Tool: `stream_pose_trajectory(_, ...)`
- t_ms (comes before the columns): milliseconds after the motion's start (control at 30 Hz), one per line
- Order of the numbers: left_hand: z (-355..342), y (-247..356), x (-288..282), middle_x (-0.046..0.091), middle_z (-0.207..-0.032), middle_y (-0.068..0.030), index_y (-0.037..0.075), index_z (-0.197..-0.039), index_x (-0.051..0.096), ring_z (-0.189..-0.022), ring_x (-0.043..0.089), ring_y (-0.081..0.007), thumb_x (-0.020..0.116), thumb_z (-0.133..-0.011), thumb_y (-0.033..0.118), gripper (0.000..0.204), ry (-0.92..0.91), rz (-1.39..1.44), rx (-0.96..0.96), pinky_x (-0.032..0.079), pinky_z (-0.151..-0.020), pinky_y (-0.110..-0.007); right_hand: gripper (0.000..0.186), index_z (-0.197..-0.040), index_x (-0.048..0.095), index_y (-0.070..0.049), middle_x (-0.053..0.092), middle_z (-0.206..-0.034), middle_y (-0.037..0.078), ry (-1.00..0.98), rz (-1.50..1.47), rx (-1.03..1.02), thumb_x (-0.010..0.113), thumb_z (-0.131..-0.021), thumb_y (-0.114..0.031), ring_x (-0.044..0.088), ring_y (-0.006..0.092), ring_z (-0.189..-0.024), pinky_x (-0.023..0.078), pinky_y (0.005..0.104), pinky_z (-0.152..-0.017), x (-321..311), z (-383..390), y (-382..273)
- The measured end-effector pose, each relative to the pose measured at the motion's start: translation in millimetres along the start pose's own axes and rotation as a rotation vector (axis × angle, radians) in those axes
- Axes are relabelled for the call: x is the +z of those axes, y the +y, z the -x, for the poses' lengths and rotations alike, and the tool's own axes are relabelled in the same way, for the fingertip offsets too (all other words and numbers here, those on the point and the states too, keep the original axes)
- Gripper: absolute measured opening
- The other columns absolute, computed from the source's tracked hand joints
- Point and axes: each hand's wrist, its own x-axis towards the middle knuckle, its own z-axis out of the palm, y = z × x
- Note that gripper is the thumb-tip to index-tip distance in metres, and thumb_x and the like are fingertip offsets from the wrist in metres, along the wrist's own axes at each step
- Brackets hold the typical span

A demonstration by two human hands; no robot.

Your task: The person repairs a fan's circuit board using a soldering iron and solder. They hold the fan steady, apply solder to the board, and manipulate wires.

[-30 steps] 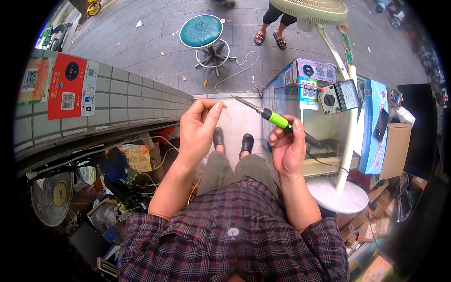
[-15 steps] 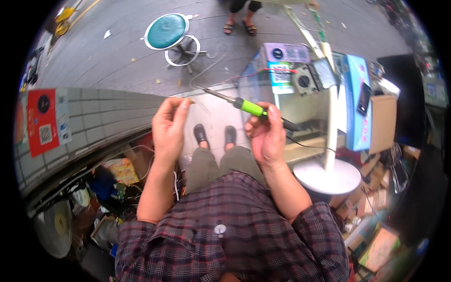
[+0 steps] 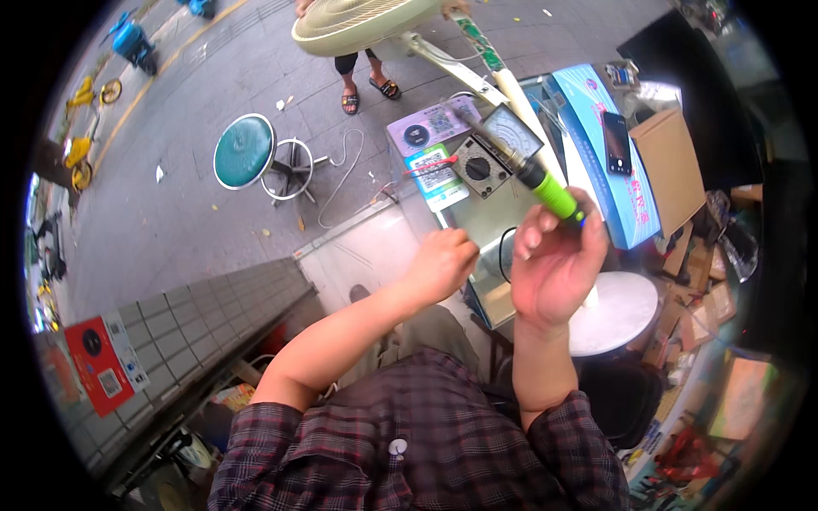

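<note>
My right hand point(image 3: 554, 264) grips a soldering iron point(image 3: 554, 194) with a bright green and black handle, tip pointing up-left over an analog multimeter point(image 3: 483, 172). My left hand point(image 3: 443, 264) is closed over the glass case point(image 3: 463, 221), left of my right hand; what is in its fingertips is hidden. Behind the iron lie a card with a square code point(image 3: 434, 183) and a purple sign point(image 3: 430, 121). A black phone point(image 3: 617, 140) rests on a blue box point(image 3: 596, 213) to the right.
A fan point(image 3: 366, 19) on a white pole stands ahead, a person in sandals point(image 3: 349, 98) beside it. A green stool point(image 3: 244, 152) and loose cable are on the pavement. A tiled wall point(image 3: 179, 336) runs at left; a round white base point(image 3: 613, 315) and piled cartons point(image 3: 699, 264) are at right.
The view has swung toward the right. My hands have moved right, over the glass case; the iron is now tilted more steeply, in front of the multimeter.
</note>
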Motion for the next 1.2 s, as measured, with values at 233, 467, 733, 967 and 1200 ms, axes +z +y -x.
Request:
stream_pose_trajectory(233,-67,2,53,0.057,-0.098,-0.0052,0.009,-0.096,0.067,-0.100,0.054,-0.0236,0.058,-0.085,0.015,0.015,-0.300,-0.306,0.326,0.041,-0.090,-0.036,0.037,-0.124,0.059,-0.004,0.060,-0.085,0.005,0.103,-0.020,-0.122,0.046,-0.107,-0.034,0.056,0.0146,-0.076,0.044,0.0270,-0.064,-36,-46,-37)
stream_pose_trajectory(467,-79,-18,60,0.058,-0.116,-0.0070,0.008,-0.131,0.061,-0.115,0.052,-0.0246,0.058,-0.085,0.015,0.046,-0.228,-0.241,0.321,0.041,-0.097,-0.037,0.037,-0.126,0.054,-0.004,0.062,-0.088,0.006,0.181,0.075,-0.144,0.046,-0.106,-0.033,0.061,0.0154,-0.078,0.050,0.0298,-0.068,-67,-98,-36)
stream_pose_trajectory(733,-79,-76,-16,0.060,-0.110,-0.0091,0.007,-0.120,0.066,-0.105,0.060,-0.0291,0.074,-0.077,0.006,0.043,-0.195,0.195,0.361,0.048,-0.087,-0.039,0.034,-0.125,0.058,-0.001,0.064,-0.090,0.007,0.102,0.359,-0.196,0.048,-0.107,-0.028,0.063,0.0143,-0.079,0.051,0.0283,-0.069,-58,-200,-57)
stream_pose_trajectory(967,-191,-151,-104,0.063,-0.084,-0.0123,0.004,-0.105,0.069,-0.075,0.064,-0.0299,0.070,-0.089,0.010,0.017,0.001,0.200,-0.061,0.052,-0.067,-0.039,0.031,-0.127,0.059,0.000,0.067,-0.098,0.009,0.055,0.411,-0.092,0.057,-0.104,-0.021,0.068,0.0157,-0.088,0.057,0.0266,-0.075,-71,-287,-39)
stream_pose_trajectory(1200,-351,-231,-88,0.068,-0.087,-0.0056,-0.003,-0.104,0.070,-0.072,0.059,-0.0126,0.070,-0.095,0.025,0.029,0.202,0.380,-0.472,0.048,-0.066,-0.028,0.037,-0.128,0.061,0.001,0.071,-0.104,0.011,0.029,0.462,0.077,0.054,-0.105,-0.028,0.068,0.0161,-0.095,0.054,0.0295,-0.086,-116,-344,46)
